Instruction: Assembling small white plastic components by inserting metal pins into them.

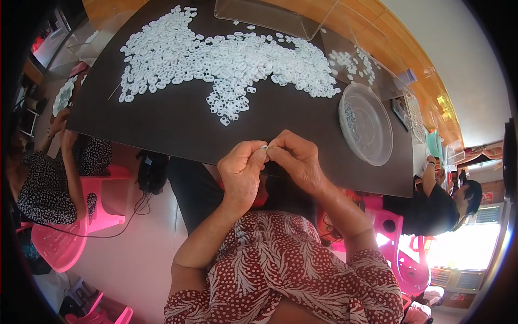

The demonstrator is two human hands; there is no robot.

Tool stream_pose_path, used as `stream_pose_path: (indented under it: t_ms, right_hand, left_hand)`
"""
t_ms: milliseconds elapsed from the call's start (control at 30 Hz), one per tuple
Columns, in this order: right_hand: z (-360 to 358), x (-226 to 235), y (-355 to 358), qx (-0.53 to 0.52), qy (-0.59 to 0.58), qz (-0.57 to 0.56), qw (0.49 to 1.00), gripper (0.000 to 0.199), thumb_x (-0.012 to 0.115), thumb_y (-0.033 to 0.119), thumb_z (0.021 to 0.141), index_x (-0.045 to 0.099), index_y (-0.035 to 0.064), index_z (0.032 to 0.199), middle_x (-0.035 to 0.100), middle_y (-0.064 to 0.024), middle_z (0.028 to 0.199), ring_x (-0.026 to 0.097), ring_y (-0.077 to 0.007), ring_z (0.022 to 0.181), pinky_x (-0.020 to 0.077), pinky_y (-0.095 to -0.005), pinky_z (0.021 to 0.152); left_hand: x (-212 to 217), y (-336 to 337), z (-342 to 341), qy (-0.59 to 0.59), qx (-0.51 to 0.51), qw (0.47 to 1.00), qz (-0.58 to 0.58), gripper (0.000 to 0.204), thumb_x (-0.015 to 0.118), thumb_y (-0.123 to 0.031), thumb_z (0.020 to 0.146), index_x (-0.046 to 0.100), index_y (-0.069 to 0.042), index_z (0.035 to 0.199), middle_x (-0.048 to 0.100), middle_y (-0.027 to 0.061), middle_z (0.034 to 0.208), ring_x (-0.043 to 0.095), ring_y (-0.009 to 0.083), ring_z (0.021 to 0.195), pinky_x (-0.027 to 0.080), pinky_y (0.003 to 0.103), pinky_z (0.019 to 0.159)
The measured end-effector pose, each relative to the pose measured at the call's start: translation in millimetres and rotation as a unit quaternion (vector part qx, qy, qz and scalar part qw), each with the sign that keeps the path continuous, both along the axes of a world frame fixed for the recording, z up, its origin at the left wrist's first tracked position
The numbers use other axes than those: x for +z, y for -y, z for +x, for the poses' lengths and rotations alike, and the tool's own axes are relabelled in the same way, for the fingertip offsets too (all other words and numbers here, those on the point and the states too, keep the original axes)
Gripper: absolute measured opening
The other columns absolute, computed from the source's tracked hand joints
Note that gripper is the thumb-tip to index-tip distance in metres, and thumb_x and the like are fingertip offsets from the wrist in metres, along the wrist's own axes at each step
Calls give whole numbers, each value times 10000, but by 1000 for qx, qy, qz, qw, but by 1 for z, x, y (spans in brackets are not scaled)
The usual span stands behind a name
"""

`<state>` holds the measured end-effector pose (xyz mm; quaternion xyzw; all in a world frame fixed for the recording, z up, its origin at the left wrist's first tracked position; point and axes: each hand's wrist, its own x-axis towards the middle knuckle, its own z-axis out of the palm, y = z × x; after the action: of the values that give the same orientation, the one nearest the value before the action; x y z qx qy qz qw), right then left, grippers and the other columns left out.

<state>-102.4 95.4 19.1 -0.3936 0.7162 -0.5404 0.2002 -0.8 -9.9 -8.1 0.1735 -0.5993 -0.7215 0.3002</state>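
My left hand (241,166) pinches a small white plastic piece (264,147) between thumb and forefinger, just over the table's near edge. Fingertips of my right hand (295,161) meet it from the other side, closed in a pinch; whatever they grip is too small to make out. Beyond my hands, a little cluster of white two-holed plastic pieces (229,101) lies on the dark table (178,119). It joins a broad heap of similar pieces (216,56). To the right sits a round clear tub (372,127) with small metallic bits along its left side.
A clear plastic bin (264,19) stands at the far edge, and another clear tray (356,59) with white pieces is behind the tub. A thin stick (114,90) lies left of the heap. People work at both sides, near pink chairs (102,200).
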Motion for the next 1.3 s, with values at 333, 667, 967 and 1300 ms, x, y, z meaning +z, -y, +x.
stream_pose_path:
  t_ms: [333, 667, 967, 1300]
  right_hand:
    - [0, 3, -3, -21, 24, 27, 999, 87, 637, 72, 842, 611, -5, 874, 590, -14, 790, 516, -70, 688, 435, -230, 618]
    - [1, 6, 3, -6, -36, -17, 999, 42, 610, 31, 818, 607, 6, 784, 529, -30, 705, 468, -105, 630, 388, -257, 558]
    - [-29, 9, 4, -26, -125, 4, 992, 73, 634, 63, 815, 643, 1, 853, 615, -82, 781, 584, -199, 740, 464, -309, 670]
    - [-127, -15, 45, -217, -452, 75, 862, 162, 641, 115, 783, 673, 40, 923, 645, -156, 841, 598, -325, 832, 471, -392, 724]
  left_hand:
    - [-1, -2, 0, 3, 3, 1000, 25, 122, 608, -55, 888, 650, 29, 966, 625, 21, 771, 517, 41, 629, 435, 172, 561]
    - [-2, -1, -1, -7, 15, 1000, -27, 111, 615, -32, 879, 648, 36, 960, 619, 19, 769, 517, 43, 622, 434, 171, 551]
    - [2, 2, 2, 1, -8, 993, 116, 128, 617, -51, 882, 649, 32, 975, 630, 42, 766, 540, 52, 616, 444, 169, 546]
    - [4, 2, 0, 8, -20, 993, 113, 128, 606, -54, 884, 649, 21, 977, 623, 29, 785, 520, 44, 629, 431, 173, 558]
